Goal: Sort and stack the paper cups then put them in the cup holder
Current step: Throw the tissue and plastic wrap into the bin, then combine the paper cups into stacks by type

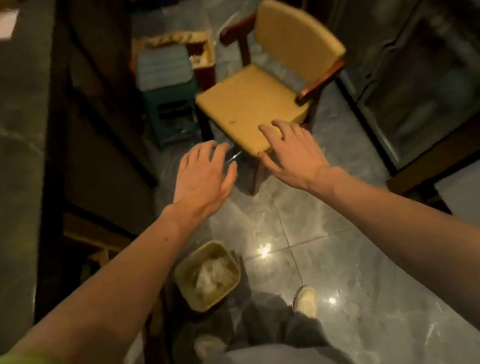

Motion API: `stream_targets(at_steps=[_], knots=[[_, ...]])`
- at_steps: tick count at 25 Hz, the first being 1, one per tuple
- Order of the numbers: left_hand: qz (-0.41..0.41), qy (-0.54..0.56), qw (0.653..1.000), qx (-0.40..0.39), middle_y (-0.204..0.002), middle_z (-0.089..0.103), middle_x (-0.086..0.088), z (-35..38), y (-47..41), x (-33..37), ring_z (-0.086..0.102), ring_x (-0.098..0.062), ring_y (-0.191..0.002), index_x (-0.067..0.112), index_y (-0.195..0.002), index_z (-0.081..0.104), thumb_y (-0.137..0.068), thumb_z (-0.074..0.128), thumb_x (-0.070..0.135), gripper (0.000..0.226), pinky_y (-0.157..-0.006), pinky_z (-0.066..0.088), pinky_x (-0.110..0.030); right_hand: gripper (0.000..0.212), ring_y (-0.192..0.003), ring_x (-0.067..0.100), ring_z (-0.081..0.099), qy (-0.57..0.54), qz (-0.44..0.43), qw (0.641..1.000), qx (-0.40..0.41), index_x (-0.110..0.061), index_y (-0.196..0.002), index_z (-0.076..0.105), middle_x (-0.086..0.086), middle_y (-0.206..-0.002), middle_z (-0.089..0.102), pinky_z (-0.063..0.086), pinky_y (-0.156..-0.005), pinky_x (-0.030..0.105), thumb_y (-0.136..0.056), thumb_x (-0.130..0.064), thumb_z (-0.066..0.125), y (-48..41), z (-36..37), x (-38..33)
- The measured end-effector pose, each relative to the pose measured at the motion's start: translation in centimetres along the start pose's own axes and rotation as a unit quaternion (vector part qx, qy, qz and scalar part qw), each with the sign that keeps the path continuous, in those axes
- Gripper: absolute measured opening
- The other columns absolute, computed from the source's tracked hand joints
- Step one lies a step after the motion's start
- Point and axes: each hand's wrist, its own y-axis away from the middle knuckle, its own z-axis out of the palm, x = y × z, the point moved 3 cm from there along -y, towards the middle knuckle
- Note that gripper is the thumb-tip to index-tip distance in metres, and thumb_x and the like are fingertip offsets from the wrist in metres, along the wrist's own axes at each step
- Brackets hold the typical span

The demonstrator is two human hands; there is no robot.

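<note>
No paper cups and no cup holder show in the head view. My left hand is stretched out in front of me over the tiled floor, fingers apart, holding nothing. My right hand hovers just over the front edge of a yellow chair seat, fingers spread and empty. Both forearms are bare and reach forward from the bottom corners. The picture is blurred by motion.
A yellow padded chair with wooden arms stands ahead. A blue-green stool and a bin sit to its left. A dark counter runs along the left, dark cabinets along the right. A small yellow wastebasket stands by my feet.
</note>
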Motion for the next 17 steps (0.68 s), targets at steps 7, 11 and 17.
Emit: stream_targets(at_steps=[7, 11, 17], knots=[[0.113, 0.013, 0.991, 0.074, -0.136, 0.051, -0.011, -4.8, -13.6, 17.4, 0.047, -0.028, -0.125, 0.015, -0.138, 0.047, -0.1, 0.039, 0.044, 0.048, -0.104, 0.037, -0.043, 0.059, -0.128, 0.039, 0.043, 0.045, 0.055, 0.992, 0.1, -0.013, -0.141, 0.044, 0.024, -0.143, 0.043, 0.037, -0.101, 0.046, -0.094, -0.048, 0.045, 2.7, -11.9, 16.5], [0.16, 0.027, 0.982, 0.098, -0.131, 0.054, -0.013, -5.0, -20.3, 26.8, 0.05, -0.031, -0.121, 0.011, -0.135, 0.051, -0.099, 0.045, 0.039, 0.046, -0.101, 0.039, -0.043, 0.059, -0.128, 0.04, 0.043, 0.047, 0.12, 0.982, 0.137, -0.013, -0.142, 0.043, 0.023, -0.143, 0.042, 0.037, -0.101, 0.046, -0.094, -0.048, 0.046, 4.5, -16.4, 26.4], [0.222, 0.041, 0.967, 0.122, -0.129, 0.055, -0.015, -4.8, -30.6, 36.4, 0.052, -0.032, -0.119, 0.009, -0.134, 0.054, -0.098, 0.05, 0.037, 0.045, -0.101, 0.039, -0.041, 0.058, -0.129, 0.037, 0.042, 0.068, 0.187, 0.965, 0.173, -0.014, -0.143, 0.041, 0.021, -0.144, 0.042, 0.037, -0.101, 0.046, -0.095, -0.046, 0.048, 3.3, -21.1, 38.2]])
